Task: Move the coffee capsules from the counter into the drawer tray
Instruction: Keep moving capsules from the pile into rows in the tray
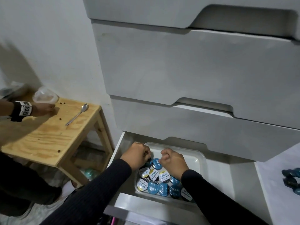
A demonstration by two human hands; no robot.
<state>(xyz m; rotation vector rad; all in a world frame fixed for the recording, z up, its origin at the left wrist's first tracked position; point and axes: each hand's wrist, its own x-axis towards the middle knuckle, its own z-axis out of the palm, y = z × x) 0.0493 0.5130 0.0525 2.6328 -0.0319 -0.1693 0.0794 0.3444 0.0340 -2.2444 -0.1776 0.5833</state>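
Evidently caught in the placing step: held both hands low inside the open bottom drawer (pixel 240 176), over the white tray (pixel 200 158). Curled the left hand (pixel 136 155) at about 10 o'clock of the tray, fingertips down on a dark capsule at the far edge of the pile; could not tell whether gripping it or merely nudging it. Folded the right hand (pixel 174 161) near the tray's centre, knuckles up, fingers tucked beside a blue lid; again could not tell whether anything was pinched inside.

Found the coffee capsules (pixel 155 181) packed lid-up across the tray's near half, from 6 to 9 o'clock, blue and white lids touching. Saw bare tray floor around 2 o'clock. Noted a few more dark-blue capsules (pixel 291 179) on the white counter (pixel 276 159) at 3 o'clock of the drawer, well apart from the tray, so judged the job well along but unfinished.

Judged the next move to call for opening the fingers, lifting straight clear without dragging neighbouring lids, then reaching toward 3 o'clock for the leftovers and setting them into the bare corner.

Spotted another person's hand (pixel 43 109) on the wooden table (pixel 48 140) at 9 o'clock, near a spoon (pixel 78 116); no part of this task.
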